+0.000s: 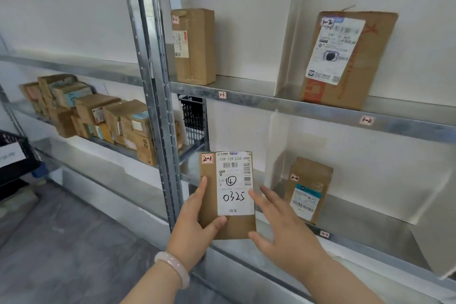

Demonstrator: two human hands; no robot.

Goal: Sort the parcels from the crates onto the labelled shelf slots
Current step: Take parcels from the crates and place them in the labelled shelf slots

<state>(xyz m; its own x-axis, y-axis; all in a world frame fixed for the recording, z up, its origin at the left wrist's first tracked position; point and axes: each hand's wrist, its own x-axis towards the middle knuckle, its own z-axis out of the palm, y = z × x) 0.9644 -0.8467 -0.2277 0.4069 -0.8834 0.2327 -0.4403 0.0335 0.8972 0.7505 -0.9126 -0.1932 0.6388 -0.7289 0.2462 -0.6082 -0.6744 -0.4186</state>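
A flat brown parcel (228, 195) marked 2-1, with a white shipping label reading 0325, stands upright at the left end of the lower shelf (357, 242). My left hand (195, 222) grips its left edge, thumb across the front. My right hand (283, 224) is beside its right edge with fingers spread, its fingertips at the label. Other parcels stand in their slots: one marked 1-1 (195, 47), one marked 1-2 (345, 59) and one marked 2-2 (308, 190). Slot tags 1-1 (222, 94), 1-2 (366, 120) and 2-2 (324, 234) are stuck on the shelf edges.
A grey metal upright (158, 96) separates this rack from the left rack, where several small cardboard boxes (98, 116) are piled. A black crate (14, 153) sits at the far left, and another black crate (193, 118) shows behind the upright. White dividers (286, 39) split the slots.
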